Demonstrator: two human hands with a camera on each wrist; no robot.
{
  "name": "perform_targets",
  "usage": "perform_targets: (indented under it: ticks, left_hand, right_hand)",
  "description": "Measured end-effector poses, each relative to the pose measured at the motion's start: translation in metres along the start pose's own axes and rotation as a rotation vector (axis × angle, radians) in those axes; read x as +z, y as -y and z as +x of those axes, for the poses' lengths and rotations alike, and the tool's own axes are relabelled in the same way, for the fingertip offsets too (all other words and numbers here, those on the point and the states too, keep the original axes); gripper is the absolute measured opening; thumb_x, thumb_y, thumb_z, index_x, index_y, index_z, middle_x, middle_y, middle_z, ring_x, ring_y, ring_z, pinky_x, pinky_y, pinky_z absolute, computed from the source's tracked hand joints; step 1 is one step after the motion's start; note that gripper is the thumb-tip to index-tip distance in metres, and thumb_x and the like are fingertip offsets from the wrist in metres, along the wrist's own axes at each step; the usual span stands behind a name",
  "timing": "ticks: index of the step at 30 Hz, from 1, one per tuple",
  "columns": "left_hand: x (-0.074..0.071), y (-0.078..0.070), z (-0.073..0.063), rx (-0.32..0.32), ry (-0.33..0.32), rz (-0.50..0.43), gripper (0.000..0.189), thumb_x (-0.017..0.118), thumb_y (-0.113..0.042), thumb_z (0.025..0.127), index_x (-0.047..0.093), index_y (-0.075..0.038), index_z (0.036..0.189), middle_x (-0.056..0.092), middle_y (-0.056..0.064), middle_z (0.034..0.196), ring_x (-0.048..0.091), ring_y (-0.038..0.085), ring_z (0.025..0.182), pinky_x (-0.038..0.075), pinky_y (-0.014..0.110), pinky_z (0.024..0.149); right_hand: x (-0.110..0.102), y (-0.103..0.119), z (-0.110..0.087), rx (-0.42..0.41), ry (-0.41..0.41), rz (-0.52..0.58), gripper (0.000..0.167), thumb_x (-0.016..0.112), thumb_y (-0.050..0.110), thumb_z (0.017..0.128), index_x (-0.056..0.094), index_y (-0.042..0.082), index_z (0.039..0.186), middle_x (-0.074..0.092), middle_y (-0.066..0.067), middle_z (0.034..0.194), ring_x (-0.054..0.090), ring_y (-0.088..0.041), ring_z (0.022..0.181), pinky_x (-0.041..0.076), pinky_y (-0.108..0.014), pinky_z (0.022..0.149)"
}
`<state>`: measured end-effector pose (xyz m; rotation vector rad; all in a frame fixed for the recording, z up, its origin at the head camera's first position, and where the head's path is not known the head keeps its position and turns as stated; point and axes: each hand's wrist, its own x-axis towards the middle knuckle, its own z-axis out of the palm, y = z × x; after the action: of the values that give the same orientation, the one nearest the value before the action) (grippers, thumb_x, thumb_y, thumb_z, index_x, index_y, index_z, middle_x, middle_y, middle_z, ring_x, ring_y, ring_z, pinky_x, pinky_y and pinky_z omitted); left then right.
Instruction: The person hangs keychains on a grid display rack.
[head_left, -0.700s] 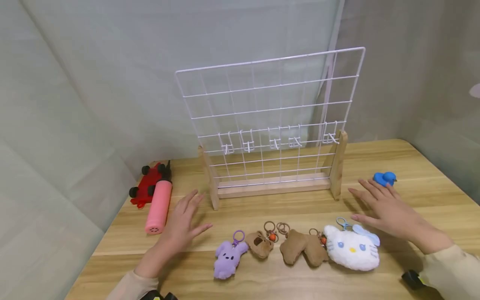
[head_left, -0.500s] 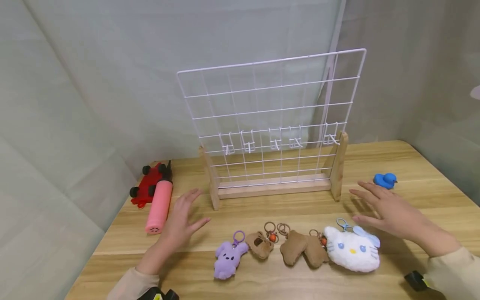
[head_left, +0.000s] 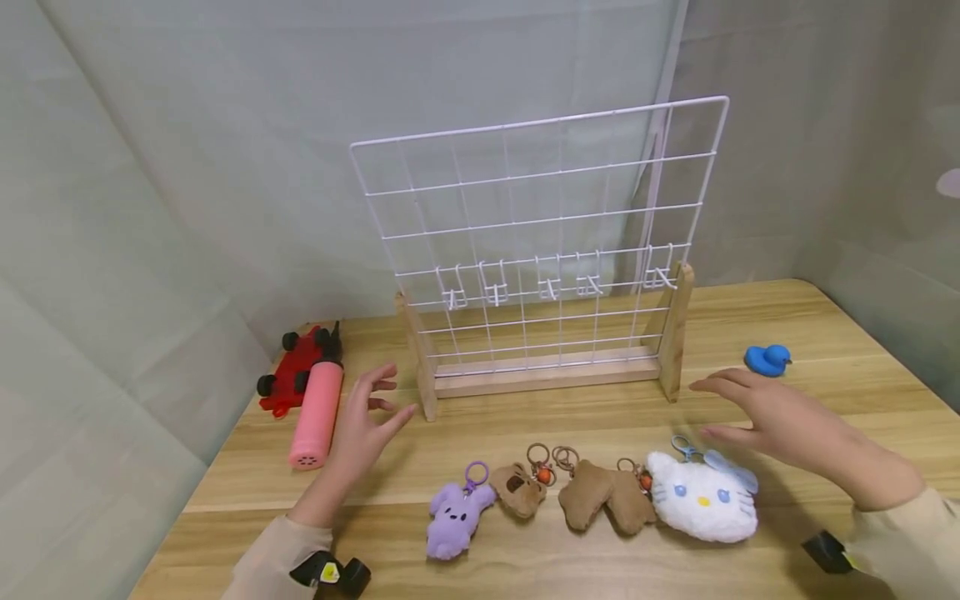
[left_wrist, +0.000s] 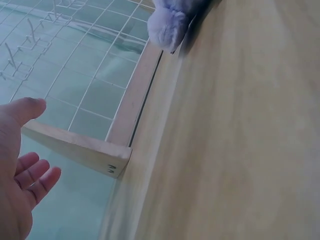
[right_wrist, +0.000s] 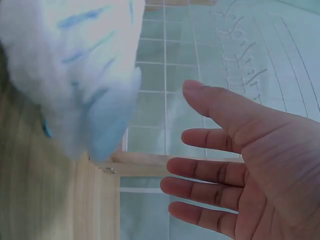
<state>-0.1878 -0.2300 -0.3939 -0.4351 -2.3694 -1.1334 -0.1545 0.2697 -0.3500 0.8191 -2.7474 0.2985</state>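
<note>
My left hand [head_left: 360,437] hovers over the table between the pink cylinder [head_left: 318,415] and a purple plush keychain [head_left: 452,525]; its fingers are loosely bent around nothing. Above the white cat-face plush keychain [head_left: 705,504] is my right hand [head_left: 802,425], fingers extended and holding nothing. In the right wrist view the cat plush [right_wrist: 75,65] hangs large beside the spread fingers. Between the purple and white plushes lie a small brown bear keychain [head_left: 521,492] and two brown plush pieces, one [head_left: 585,497] overlapping the other [head_left: 632,504], with metal rings at their tops.
Behind the plushes stands a white wire grid rack on a wooden base [head_left: 547,375], with several wire hooks [head_left: 549,289] across its middle. A red toy car [head_left: 296,367] lies at the left by the pink cylinder. A blue toy duck [head_left: 768,360] sits at the right.
The left hand's fingers have bent more and its forearm has shifted a little right. The right hand's fingers have drawn closer together and lowered slightly. The plushes have stayed put.
</note>
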Motion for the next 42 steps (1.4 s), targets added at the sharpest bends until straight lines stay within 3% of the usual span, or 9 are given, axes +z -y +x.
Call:
perform_targets:
  ticks: [2, 7, 13, 22, 29, 37, 42]
  left_hand:
    - [0.002, 0.001, 0.002, -0.015, 0.001, -0.008, 0.066, 0.078, -0.003, 0.076, 0.048, 0.000, 0.134, 0.057, 0.018, 0.125, 0.054, 0.010, 0.101, 0.056, 0.035, 0.075]
    - [0.006, 0.002, 0.007, -0.074, 0.018, -0.085, 0.063, 0.075, 0.002, 0.078, 0.046, 0.001, 0.134, 0.056, 0.020, 0.127, 0.057, 0.031, 0.104, 0.058, 0.036, 0.077]
    - [0.014, 0.007, 0.015, -0.162, 0.008, -0.205, 0.061, 0.071, 0.008, 0.078, 0.045, 0.002, 0.133, 0.055, 0.020, 0.125, 0.055, 0.034, 0.105, 0.055, 0.033, 0.082]
    - [0.026, 0.010, 0.023, -0.226, -0.001, -0.271, 0.062, 0.068, 0.012, 0.079, 0.041, 0.005, 0.134, 0.054, 0.024, 0.123, 0.054, 0.032, 0.104, 0.055, 0.033, 0.085]
    - [0.031, 0.009, 0.024, -0.282, -0.028, -0.309, 0.057, 0.064, 0.012, 0.082, 0.041, 0.004, 0.134, 0.052, 0.024, 0.121, 0.053, 0.024, 0.101, 0.051, 0.018, 0.081]
    - [0.038, 0.010, 0.025, -0.278, -0.055, -0.317, 0.055, 0.064, 0.011, 0.083, 0.041, 0.005, 0.132, 0.052, 0.023, 0.119, 0.050, 0.007, 0.094, 0.048, 0.012, 0.077]
    - [0.041, 0.011, 0.025, -0.289, -0.060, -0.299, 0.054, 0.064, 0.011, 0.083, 0.041, 0.004, 0.132, 0.053, 0.021, 0.119, 0.051, 0.006, 0.093, 0.046, 0.008, 0.076]
  right_hand:
    - [0.000, 0.000, 0.002, -0.011, -0.001, -0.006, 0.049, 0.079, 0.031, 0.077, 0.064, 0.008, 0.117, 0.067, -0.008, 0.111, 0.065, -0.029, 0.099, 0.056, -0.045, 0.078]
    - [0.002, 0.001, 0.007, -0.016, -0.005, -0.013, 0.045, 0.081, 0.024, 0.075, 0.065, 0.005, 0.113, 0.069, -0.005, 0.102, 0.066, -0.023, 0.092, 0.056, -0.038, 0.073]
    - [0.012, -0.002, 0.013, -0.059, 0.016, 0.050, 0.036, 0.081, 0.020, 0.074, 0.067, 0.009, 0.105, 0.065, 0.005, 0.088, 0.060, -0.010, 0.080, 0.052, -0.026, 0.065]
    - [0.022, -0.006, 0.014, -0.064, 0.145, 0.208, 0.020, 0.076, 0.013, 0.078, 0.066, 0.008, 0.095, 0.058, 0.010, 0.080, 0.050, 0.003, 0.071, 0.047, -0.020, 0.060]
    - [0.024, -0.011, 0.013, -0.087, 0.241, 0.271, 0.017, 0.077, 0.013, 0.077, 0.065, 0.012, 0.089, 0.057, 0.014, 0.077, 0.047, 0.007, 0.069, 0.045, -0.018, 0.056]
    - [0.024, -0.018, 0.011, -0.069, 0.358, 0.351, 0.016, 0.076, 0.014, 0.078, 0.064, 0.014, 0.088, 0.056, 0.014, 0.077, 0.046, 0.006, 0.070, 0.044, -0.018, 0.057]
    - [0.027, -0.020, 0.006, -0.036, 0.431, 0.367, 0.017, 0.076, 0.014, 0.079, 0.064, 0.015, 0.090, 0.059, 0.013, 0.079, 0.047, 0.006, 0.071, 0.045, -0.018, 0.058]
